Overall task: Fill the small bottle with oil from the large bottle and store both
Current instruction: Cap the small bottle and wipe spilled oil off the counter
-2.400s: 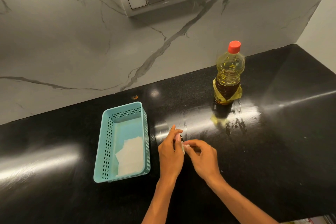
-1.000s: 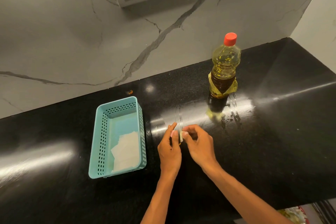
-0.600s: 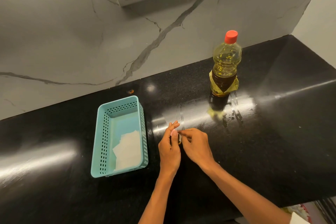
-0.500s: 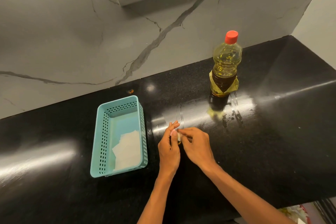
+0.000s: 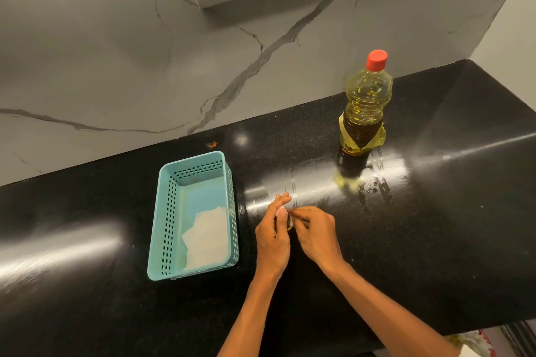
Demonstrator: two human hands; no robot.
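Subject: small bottle (image 5: 289,222), almost wholly hidden between 2 hands low over the black counter (image 5: 435,240); only an amber sliver shows. Left hand (image 5: 272,240) curls round its body; right hand (image 5: 314,233) pinches at its top. Large bottle (image 5: 366,113) stands capped, well apart; teal basket (image 5: 162,211) lies just left. Probable risks: oily fingers slipping, a crooked closure, leakage once stored.
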